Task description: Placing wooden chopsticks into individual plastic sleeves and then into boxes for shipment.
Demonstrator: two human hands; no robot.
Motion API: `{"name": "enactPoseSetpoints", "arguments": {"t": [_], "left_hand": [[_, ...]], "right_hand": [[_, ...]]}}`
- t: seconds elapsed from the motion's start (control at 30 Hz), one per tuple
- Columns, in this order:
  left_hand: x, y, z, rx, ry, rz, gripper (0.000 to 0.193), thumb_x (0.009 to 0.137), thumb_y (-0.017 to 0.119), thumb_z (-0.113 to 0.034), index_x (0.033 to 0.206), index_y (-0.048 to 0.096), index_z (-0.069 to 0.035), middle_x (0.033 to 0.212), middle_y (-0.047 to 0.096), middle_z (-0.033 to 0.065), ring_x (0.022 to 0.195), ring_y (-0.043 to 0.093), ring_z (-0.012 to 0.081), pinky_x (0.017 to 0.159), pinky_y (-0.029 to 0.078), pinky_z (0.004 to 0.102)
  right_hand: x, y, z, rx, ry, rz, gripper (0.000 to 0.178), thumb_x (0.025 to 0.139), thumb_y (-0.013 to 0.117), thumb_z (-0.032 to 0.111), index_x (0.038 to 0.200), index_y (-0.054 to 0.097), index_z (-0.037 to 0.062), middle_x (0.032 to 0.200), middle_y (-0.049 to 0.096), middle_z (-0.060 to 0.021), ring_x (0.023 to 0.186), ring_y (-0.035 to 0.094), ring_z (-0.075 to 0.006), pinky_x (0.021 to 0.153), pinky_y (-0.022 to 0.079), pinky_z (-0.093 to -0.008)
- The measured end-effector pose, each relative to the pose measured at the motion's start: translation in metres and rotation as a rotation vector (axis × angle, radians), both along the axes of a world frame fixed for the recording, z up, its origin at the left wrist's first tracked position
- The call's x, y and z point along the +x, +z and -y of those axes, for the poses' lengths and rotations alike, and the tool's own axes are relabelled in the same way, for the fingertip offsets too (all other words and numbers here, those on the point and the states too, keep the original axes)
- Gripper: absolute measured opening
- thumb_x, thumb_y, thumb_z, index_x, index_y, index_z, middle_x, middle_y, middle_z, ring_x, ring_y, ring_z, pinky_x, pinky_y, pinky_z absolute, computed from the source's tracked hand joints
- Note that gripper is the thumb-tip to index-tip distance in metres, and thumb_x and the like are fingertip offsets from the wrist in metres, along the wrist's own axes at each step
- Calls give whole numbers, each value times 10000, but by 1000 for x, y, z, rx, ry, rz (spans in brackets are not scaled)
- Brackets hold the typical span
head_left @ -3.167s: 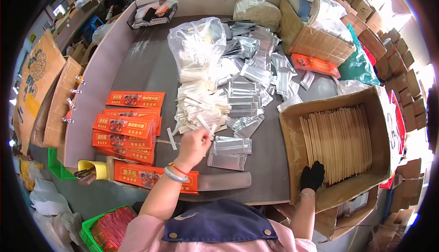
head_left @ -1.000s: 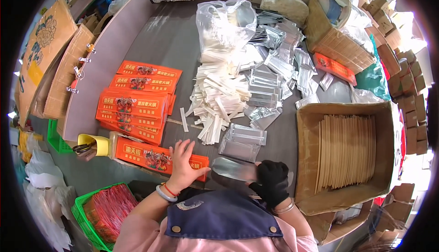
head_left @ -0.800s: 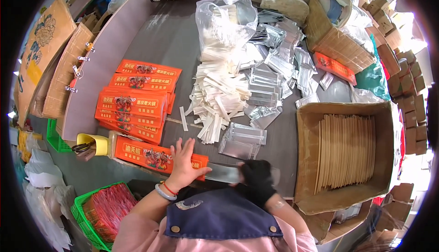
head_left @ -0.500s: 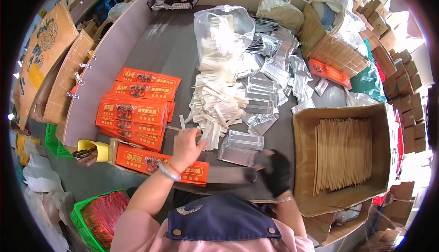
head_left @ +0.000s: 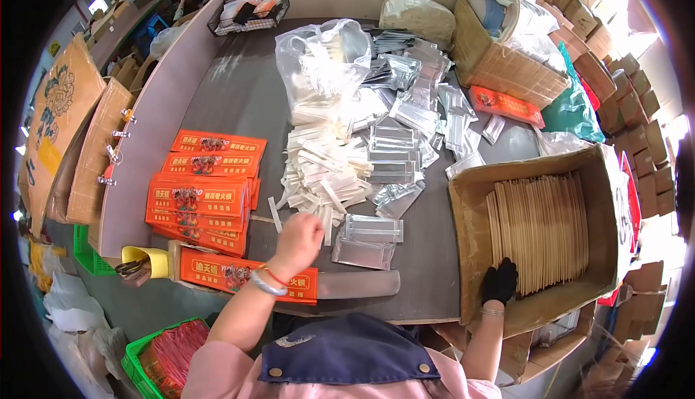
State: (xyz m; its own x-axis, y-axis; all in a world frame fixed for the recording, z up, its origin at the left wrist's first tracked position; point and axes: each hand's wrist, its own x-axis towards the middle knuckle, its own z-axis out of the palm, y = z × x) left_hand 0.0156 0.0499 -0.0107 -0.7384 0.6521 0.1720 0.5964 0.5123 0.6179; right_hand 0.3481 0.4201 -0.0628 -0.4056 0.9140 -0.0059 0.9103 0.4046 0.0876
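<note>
My left hand (head_left: pixel 298 240) is bare and closed just below the pile of white flat paper packets (head_left: pixel 326 160); whatever it holds is hidden in the fist. Under that wrist lies an orange printed sleeve (head_left: pixel 217 267) at the near table edge, with a greyish translucent strip (head_left: pixel 360 285) sticking out of its right end. My right hand (head_left: pixel 499 281), in a black glove, reaches into the open carton (head_left: pixel 474 218) at the near ends of the wooden chopsticks (head_left: pixel 543 232). Its finger closure is unclear. Silvery flat packets (head_left: pixel 369 241) lie right of my left hand.
Stacked orange sleeves (head_left: pixel 195 200) lie on the left. A clear bag (head_left: pixel 322 62) spills white packets at the back, beside more silvery packets (head_left: pixel 416 117). A yellow cup (head_left: pixel 148 261) with scissors stands at the left edge. A taped carton (head_left: pixel 510 73) sits at the back right.
My right hand has gone from the near table edge into the chopstick carton. My left hand has closed into a fist by the white packets. The view has shifted slightly.
</note>
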Motion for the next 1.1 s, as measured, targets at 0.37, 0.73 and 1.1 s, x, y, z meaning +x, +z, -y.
{"name": "enactPoseSetpoints", "arguments": {"t": [0.37, 0.73, 1.1], "left_hand": [[16, -6, -66, -230, -183, -167, 342, 658, 823, -195, 922, 614, -133, 939, 573, 44, 990, 532, 264, 844, 389, 414], [58, 38, 0, -324, -407, 61, 299, 616, 852, -238, 791, 650, -104, 838, 634, 14, 873, 574, 234, 823, 417, 390], [80, 38, 37, -211, -283, 1, 692, 543, 884, -281, 1151, 636, -62, 1108, 581, 58, 1065, 500, 277, 928, 400, 423]], "right_hand": [[-41, 55, 49, -139, -112, -89, 267, 856, 556, 75, 1112, 514, 11, 1072, 545, -200, 1012, 548, -377, 889, 464, -455], [-64, 89, 80, -357, 365, -439, 182, 888, 598, 154, 999, 697, 48, 838, 632, -132, 813, 607, -363, 719, 482, -427], [-115, 52, 171, -627, 1092, -485, 182, 815, 676, 154, 992, 710, 128, 795, 626, -131, 771, 618, -332, 681, 492, -429]]}}
